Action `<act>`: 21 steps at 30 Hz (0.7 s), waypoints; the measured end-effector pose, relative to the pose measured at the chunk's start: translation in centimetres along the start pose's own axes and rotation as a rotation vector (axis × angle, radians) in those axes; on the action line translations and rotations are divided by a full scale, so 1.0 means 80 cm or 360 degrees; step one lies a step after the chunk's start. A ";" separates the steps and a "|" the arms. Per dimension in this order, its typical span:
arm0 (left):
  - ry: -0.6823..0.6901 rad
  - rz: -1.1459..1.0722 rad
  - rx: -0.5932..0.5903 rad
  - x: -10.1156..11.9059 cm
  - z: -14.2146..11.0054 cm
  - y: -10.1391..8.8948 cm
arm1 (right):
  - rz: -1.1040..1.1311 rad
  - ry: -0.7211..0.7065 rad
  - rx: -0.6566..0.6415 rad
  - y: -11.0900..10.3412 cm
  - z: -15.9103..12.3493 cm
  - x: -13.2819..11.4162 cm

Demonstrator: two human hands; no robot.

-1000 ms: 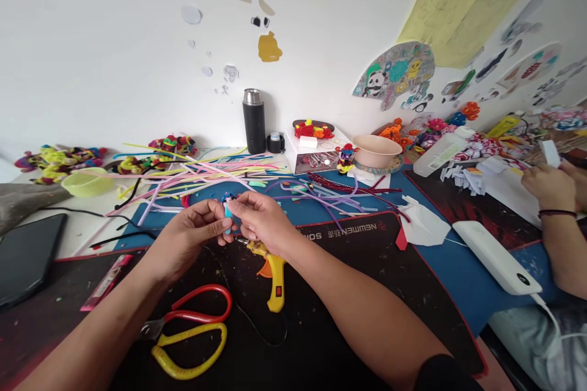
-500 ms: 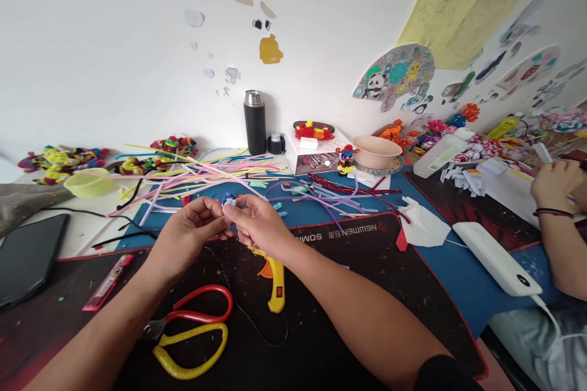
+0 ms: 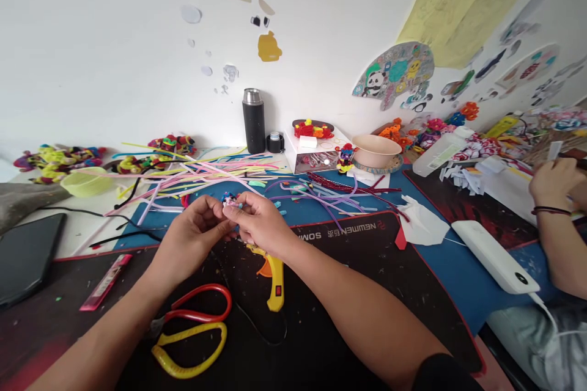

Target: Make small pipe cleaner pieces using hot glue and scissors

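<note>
Between the fingertips of both hands is a small pipe-cleaner figure (image 3: pixel 228 199), blue on top with pink and white below; much of it is hidden by the fingers. My left hand (image 3: pixel 195 233) pinches it from the left. My right hand (image 3: pixel 259 223) grips it from the right, thumb on the near side. Just below the right hand lies a yellow hot glue gun (image 3: pixel 276 284) on the black mat (image 3: pixel 348 299). Scissors with one red and one yellow handle (image 3: pixel 197 327) rest near my left forearm, their blades partly hidden behind it.
Loose pipe cleaners (image 3: pixel 202 174) spread behind my hands. A black thermos (image 3: pixel 254 121), a white box (image 3: pixel 298 159) and a beige bowl (image 3: pixel 376 151) stand along the wall. At right are a white power bank (image 3: pixel 493 256) and another person's hand (image 3: pixel 557 186). A phone (image 3: pixel 30 256) lies left.
The figure has turned slightly in my fingers, so more of its pink and white part shows. Both hands keep hold of it, and the view has shifted a little.
</note>
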State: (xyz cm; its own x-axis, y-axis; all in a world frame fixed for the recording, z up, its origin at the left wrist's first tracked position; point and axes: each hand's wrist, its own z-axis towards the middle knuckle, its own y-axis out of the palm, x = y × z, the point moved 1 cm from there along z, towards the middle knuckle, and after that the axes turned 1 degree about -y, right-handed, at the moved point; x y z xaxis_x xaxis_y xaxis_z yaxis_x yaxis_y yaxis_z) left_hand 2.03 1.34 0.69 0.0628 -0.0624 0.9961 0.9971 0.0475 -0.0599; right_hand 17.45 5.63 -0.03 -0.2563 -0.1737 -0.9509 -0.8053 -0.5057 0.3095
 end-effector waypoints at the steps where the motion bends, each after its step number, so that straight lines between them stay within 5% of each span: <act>1: -0.0010 -0.0013 -0.0007 0.000 0.000 0.000 | 0.0005 -0.0003 -0.0005 0.000 0.000 0.001; 21: -0.0268 -0.0426 -0.0134 0.010 0.007 -0.008 | 0.0262 0.0110 -0.0111 -0.002 0.000 -0.001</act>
State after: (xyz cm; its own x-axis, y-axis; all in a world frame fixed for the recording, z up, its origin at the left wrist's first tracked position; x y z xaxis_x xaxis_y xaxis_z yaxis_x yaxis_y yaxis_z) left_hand 1.44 1.80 1.58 -0.2030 0.1044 0.9736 0.9778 -0.0311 0.2072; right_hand 17.62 5.74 0.02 -0.3421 -0.3154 -0.8852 -0.7161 -0.5225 0.4629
